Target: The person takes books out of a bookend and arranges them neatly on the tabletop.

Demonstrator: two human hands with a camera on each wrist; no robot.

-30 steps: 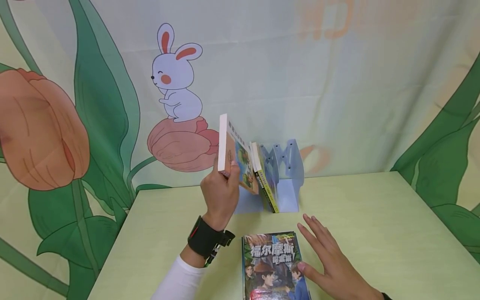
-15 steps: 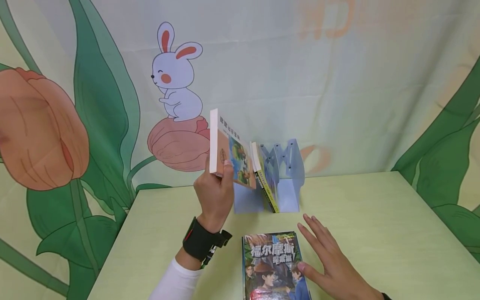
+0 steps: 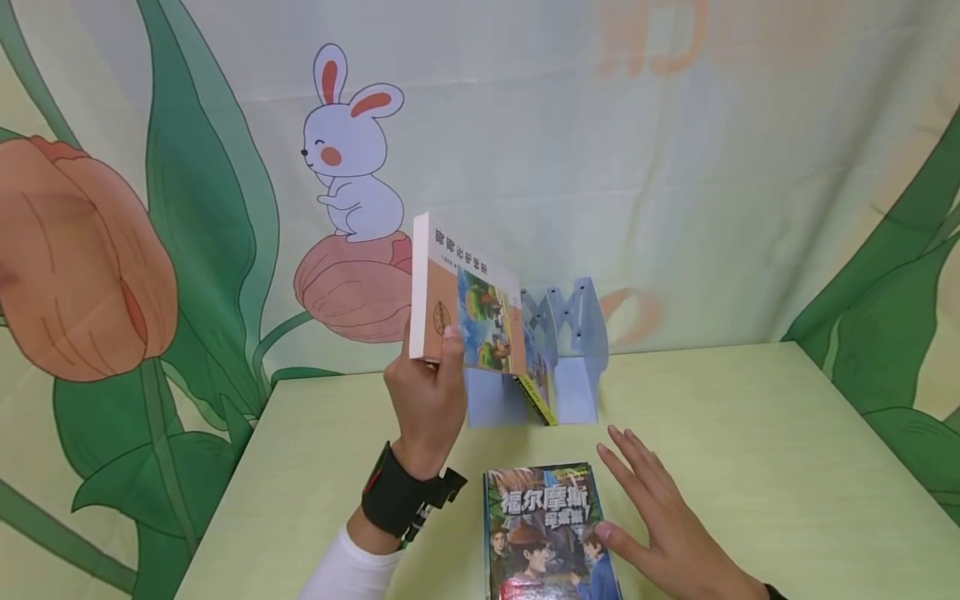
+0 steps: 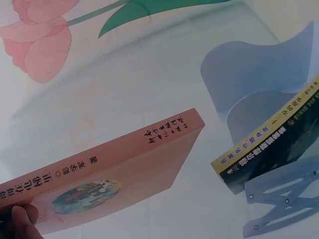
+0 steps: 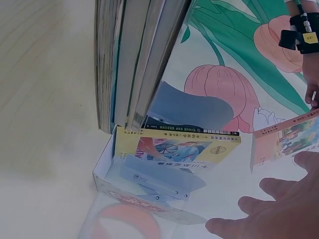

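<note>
My left hand (image 3: 427,400) grips a peach-and-white paperback book (image 3: 491,312) by its near end, thumb on the picture cover. The book is raised and tilted in front of a light blue expanding bookend (image 3: 591,325). In the left wrist view its pink spine (image 4: 104,159) faces the camera. Two thin books, one with a yellow spine (image 4: 264,129) and one black (image 4: 279,154), lean together in the bookend. My right hand (image 3: 663,521), fingers spread, is over the right edge of a book stack (image 3: 551,533) with a detective picture on top.
A pale green table (image 3: 735,450) carries the bookend at the back and the stack nearer the front. Behind it hangs a cloth backdrop (image 3: 480,125) printed with a rabbit and tulips. The right wrist view shows several book edges (image 5: 142,59) in the stack.
My left hand has drawn the peach book left and then turned its cover more toward the head camera, now overlapping the leaning books. My right hand has stayed nearly still.
</note>
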